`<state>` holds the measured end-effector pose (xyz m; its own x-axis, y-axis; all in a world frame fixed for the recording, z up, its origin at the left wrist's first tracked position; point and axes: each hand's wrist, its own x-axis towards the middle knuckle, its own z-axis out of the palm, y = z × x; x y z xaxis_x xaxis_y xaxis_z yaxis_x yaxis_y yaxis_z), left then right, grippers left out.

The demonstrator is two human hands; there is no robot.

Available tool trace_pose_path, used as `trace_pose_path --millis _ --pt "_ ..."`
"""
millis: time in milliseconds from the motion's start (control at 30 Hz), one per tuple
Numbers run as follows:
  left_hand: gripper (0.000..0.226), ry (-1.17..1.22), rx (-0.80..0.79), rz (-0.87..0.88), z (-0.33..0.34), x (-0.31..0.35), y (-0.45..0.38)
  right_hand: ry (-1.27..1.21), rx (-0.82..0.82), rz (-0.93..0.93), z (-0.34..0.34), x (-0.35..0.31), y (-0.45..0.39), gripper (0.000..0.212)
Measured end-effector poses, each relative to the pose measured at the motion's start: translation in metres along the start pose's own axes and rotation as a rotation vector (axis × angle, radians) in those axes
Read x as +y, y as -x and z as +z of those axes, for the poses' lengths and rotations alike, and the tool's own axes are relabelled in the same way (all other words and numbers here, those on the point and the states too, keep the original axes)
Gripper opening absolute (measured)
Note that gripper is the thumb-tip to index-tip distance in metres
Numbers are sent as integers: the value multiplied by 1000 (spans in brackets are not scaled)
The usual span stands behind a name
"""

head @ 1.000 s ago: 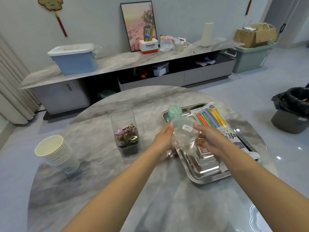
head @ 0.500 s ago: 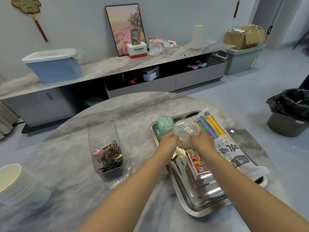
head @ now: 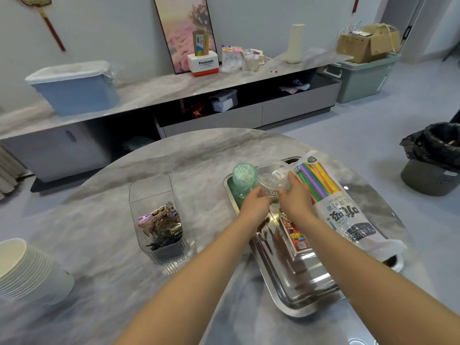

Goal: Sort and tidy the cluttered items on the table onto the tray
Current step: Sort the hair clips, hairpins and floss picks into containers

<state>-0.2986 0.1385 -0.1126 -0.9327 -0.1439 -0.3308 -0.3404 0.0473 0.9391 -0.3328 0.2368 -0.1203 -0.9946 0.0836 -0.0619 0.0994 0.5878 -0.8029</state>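
Tray (head: pixel 288 302), clear tub (head: pixel 272 176) btwn both hands (head: pixel 275 202), Panasonic box (head: pixel 203 64) behind

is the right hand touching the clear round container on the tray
Touching. The head view shows the right hand with fingers curled against the clear round container.

Tray (head: pixel 293 298) lies right of the clear box (head: pixel 156 220); cup stack (head: pixel 27 271) far left.

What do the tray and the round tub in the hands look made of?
Tray: polished metal, likely stainless steel; it mirrors the arms and packets. Round tub: clear, thin, glossy plastic; small metal pieces inside show through its wall, and it bears a white sticker. Both hands, left and right, hold it.
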Motion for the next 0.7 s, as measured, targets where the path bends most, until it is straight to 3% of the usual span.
trace_pose_path --millis 133,267,433,567,700 --pt "52 4 19 -10 -4 3 12 -61 -18 -93 -10 1 20 62" --pt "41 -49 116 85 -17 12 42 -58 46 -197 -12 -13 52 46" --pt "35 -430 388 375 -69 8 91 -155 -87 -320 3 -42 92 33" --pt "37 -789 600 333 -123 -9 116 -212 -223 -314 35 -63 121 30" --pt "42 -813 756 215 -160 -22 123 -170 -327 -298 63 -77 128 36"
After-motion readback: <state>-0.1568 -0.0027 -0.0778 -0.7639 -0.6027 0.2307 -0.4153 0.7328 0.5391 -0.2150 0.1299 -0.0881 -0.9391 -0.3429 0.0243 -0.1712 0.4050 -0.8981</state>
